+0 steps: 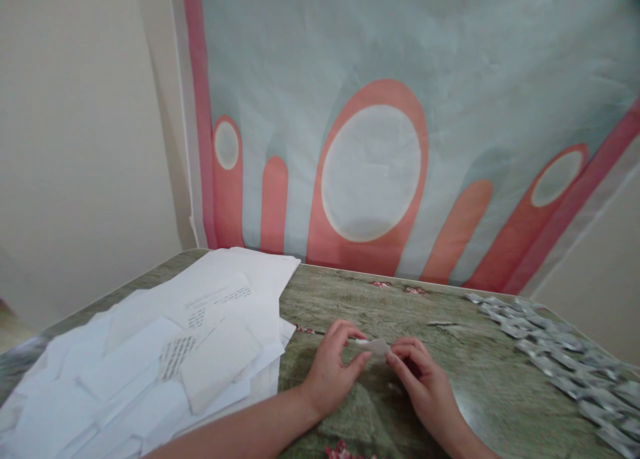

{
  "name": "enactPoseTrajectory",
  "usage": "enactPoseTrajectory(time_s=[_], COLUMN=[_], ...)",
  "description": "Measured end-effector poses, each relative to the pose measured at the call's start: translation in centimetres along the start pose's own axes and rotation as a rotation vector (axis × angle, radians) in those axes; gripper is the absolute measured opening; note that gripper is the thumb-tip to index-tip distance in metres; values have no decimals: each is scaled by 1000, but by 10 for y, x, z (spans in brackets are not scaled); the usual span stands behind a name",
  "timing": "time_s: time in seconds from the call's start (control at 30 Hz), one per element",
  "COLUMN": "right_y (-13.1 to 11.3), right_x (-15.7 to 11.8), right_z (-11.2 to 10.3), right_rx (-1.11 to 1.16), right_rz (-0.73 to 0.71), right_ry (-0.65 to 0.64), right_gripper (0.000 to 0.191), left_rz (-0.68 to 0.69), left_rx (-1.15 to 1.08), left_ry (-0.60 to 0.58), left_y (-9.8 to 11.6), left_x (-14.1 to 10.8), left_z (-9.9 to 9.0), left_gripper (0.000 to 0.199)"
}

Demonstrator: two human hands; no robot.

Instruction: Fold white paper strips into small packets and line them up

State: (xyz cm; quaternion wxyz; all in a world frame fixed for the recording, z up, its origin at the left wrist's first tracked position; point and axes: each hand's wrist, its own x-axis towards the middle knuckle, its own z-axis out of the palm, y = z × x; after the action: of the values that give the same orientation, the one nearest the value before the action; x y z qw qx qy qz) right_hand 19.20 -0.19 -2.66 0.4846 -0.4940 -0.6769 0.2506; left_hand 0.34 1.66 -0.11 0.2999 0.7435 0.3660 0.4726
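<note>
Between my two hands is a small strip of white paper (376, 346), just above the wood-patterned table (335, 299). My left hand (336, 360) pinches its left end between thumb and fingers. On the other end, the thumb and curled fingers of my right hand (423, 379) hold the paper. To the left of my left hand lies a large, loose pile of white paper sheets (135, 352), some with printed text. Rows of folded, linked paper pieces (555, 352) lie at the right side of the table.
Behind the table hangs a pale blue-green sheet (300, 59) with red stripes and ovals. A plain wall (80, 125) stands at the left. Small red patterned spots (343, 451) show on the table's surface near the front and back edges.
</note>
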Motion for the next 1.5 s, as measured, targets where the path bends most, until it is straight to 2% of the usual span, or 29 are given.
enactPoseTrajectory(time_s=[0.07, 0.13, 0.27, 0.57, 0.9, 1.17, 1.5], right_y=[5, 7, 3, -7, -4, -5, -8], right_x=[2, 3, 2, 1, 1, 1, 1], right_z=[0, 0, 1, 0, 0, 0, 0], right_rx=[26, 42, 68, 89, 86, 82, 105], right_rz=[44, 69, 80, 87, 98, 88, 79], right_ry=[8, 13, 7, 4, 24, 40, 80], right_gripper=[22, 23, 25, 25, 26, 27, 25], left_rz=[-13, -18, -8, -41, -38, -42, -22], left_rx=[-10, -15, -5, -25, -11, 54, 30], left_ry=[48, 67, 42, 78, 90, 83, 53], left_y=[-1, -2, 0, -5, -3, -2, 1], left_x=[1, 1, 3, 4, 5, 3, 2], left_z=[0, -1, -2, -1, -1, -3, -4], left_gripper=[21, 15, 6, 10, 5, 5, 6])
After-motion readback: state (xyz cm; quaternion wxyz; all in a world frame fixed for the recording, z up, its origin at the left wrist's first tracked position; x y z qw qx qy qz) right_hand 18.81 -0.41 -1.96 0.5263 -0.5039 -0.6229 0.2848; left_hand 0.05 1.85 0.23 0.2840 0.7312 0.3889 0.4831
